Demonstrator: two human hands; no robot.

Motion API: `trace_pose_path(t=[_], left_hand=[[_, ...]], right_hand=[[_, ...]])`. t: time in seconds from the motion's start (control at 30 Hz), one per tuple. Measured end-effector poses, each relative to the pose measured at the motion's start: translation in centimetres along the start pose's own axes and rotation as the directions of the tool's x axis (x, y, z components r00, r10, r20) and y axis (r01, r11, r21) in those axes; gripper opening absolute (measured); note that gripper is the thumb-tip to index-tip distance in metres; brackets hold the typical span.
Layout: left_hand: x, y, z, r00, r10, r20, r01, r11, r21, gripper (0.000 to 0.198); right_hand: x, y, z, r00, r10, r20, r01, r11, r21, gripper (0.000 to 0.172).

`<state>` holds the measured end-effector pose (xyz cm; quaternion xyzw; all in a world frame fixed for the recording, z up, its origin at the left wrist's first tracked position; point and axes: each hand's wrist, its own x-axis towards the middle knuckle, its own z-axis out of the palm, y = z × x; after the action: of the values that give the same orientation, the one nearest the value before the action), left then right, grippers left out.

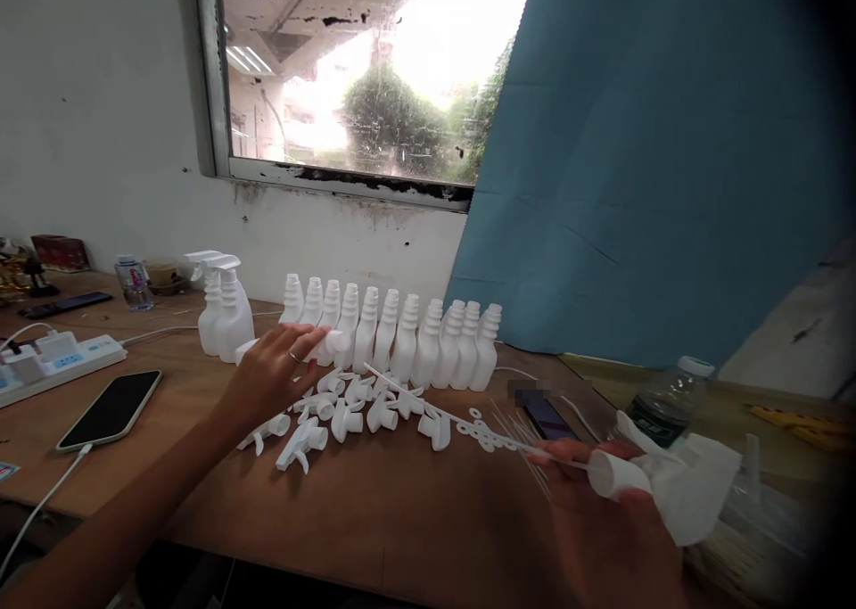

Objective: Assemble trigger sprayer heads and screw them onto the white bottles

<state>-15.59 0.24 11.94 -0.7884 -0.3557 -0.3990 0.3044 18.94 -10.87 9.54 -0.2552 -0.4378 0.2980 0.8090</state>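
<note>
My left hand (271,373) reaches across the wooden table (415,520) to the left end of a row of white bottles (401,337). Its fingers lie round one white bottle (333,341), whose other end seems to show at the wrist. My right hand (602,524), at the lower right, grips a white spray trigger head (659,484). The head's thin dip tube (468,422) points left over a heap of loose trigger heads (348,413). Two bottles with trigger heads fitted (224,315) stand left of the row.
A phone on a cable (111,408) and a power strip (57,359) lie at the left. Small white rings (485,435) and thin tubes (518,431) lie mid-table. A dark phone (545,415) and a water bottle (669,399) are at the right. Behind are a window and a blue curtain (655,163).
</note>
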Motion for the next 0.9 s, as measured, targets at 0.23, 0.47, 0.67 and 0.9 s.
trace_pose_path(t=[0.23, 0.47, 0.67, 0.9], left_hand=[[-0.1, 2.4, -0.1, 0.993, 0.120, 0.013, -0.118, 0.990, -0.077, 0.048], [0.6, 6.1, -0.4, 0.978, 0.207, 0.015, -0.199, 0.957, -0.208, 0.051], [1.3, 9.4, -0.5, 0.985, 0.167, 0.032, -0.133, 0.875, -0.465, 0.059], [1.5, 11.6, -0.7, 0.985, 0.029, 0.172, 0.123, 0.585, -0.802, 0.067]], right_hand=[[0.0, 0.6, 0.3, 1.000, 0.006, -0.011, -0.006, 1.000, -0.012, 0.027], [0.0, 0.6, 1.7, 0.997, 0.054, -0.050, -0.060, 0.990, -0.124, 0.034], [1.3, -0.6, 3.9, 0.987, 0.115, 0.108, -0.094, 0.979, -0.179, 0.025], [3.7, -0.2, 5.0, 0.946, 0.180, 0.269, -0.049, 0.902, -0.429, 0.041]])
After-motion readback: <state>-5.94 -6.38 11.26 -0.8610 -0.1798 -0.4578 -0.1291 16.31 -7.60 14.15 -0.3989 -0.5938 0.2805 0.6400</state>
